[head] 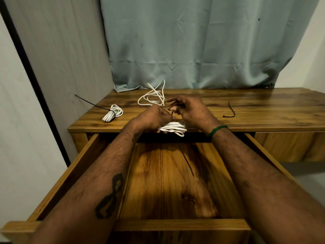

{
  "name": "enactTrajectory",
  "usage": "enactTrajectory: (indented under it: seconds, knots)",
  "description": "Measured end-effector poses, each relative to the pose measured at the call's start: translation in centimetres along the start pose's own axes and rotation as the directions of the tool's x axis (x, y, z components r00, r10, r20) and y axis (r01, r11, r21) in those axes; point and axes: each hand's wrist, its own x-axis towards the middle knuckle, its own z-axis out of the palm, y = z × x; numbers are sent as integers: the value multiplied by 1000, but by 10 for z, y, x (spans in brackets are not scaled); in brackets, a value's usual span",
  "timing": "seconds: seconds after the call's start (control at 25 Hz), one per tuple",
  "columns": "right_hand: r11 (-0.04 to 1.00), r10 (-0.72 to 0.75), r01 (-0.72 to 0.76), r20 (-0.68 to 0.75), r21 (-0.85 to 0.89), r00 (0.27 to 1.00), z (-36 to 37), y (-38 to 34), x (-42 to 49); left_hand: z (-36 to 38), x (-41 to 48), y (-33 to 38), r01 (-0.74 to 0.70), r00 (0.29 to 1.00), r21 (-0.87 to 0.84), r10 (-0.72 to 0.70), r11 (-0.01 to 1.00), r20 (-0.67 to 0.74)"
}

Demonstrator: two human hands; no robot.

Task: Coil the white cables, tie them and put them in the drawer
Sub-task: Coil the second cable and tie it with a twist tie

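The left hand grips the coiled white cable just beneath its fingers, long axis running left to right above the open drawer, while the nearer right hand pinches the black tie in curled fingers directly above it.

Both forearms are bare and hairy. The left forearm carries a dark looping tattoo shaped like a figure eight. A thin green band circles the right wrist.
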Motion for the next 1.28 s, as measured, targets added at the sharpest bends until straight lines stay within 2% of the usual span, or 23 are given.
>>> enactTrajectory:
  seconds: [0.16, 0.28, 0.36, 0.4, 0.44, 0.52, 0.6, 0.64, 0.72, 0.84, 0.92, 1.08, 1.16, 1.24, 1.28]
  knots:
    - [997, -4, 3, 13, 77, 1000, 2, -2, 0, -1, -2, -1, -11, 1000, -28, 11, 1000, -17]
    - [976, 76, -30, -212, 216, 974, -2, 5, 4, -4, 2, -6, 9, 990, -79, -20, 997, -138]
    - [936, 251, -151, -304, 317, 919, -6, 11, 11, -8, 8, -11, 29, 958, -215, -89, 976, -273]
    - [874, 379, -260, -241, 410, 893, -7, 12, 11, -10, 10, -14, 24, 937, -291, -123, 956, -326]
    - [780, 493, -390, -98, 490, 864, -7, 11, 9, -13, 12, -16, 14, 916, -354, -154, 935, -370]
    - [612, 562, -603, 256, 511, 787, -1, 4, -2, -15, 13, -19, 2, 885, -403, -189, 915, -426]
    - [612, 494, -687, 488, 391, 719, 14, 1, -12, -14, 15, -19, -15, 867, -387, -181, 922, -464]
    - [633, 475, -692, 531, 347, 702, 22, -1, -14, -14, 16, -19, -14, 862, -383, -183, 924, -472]
    - [644, 499, -692, 505, 327, 704, 36, -6, -12, -15, 19, -23, -9, 853, -347, -174, 938, -491]
    - [617, 501, -701, 510, 357, 700, 40, -21, -11, -19, 21, -37, -18, 841, -125, -53, 992, -539]
    - [575, 471, -736, 591, 357, 655, 44, -30, -14, -18, 21, -43, -32, 829, -37, 6, 999, -560]
    - [491, 386, -796, 730, 355, 564, 58, -44, -19, -17, 20, -43, -23, 808, 7, 23, 1000, -589]
    - [449, 358, -797, 736, 404, 574, 54, -47, -17, -19, 22, -50, 12, 809, -10, -15, 1000, -588]
    - [501, 385, -756, 673, 422, 631, 44, -52, -13, -21, 23, -57, 36, 809, -56, -62, 998, -585]
    - [545, 406, -713, 606, 441, 684, 39, -56, -12, -21, 22, -60, 35, 810, -64, -65, 997, -583]
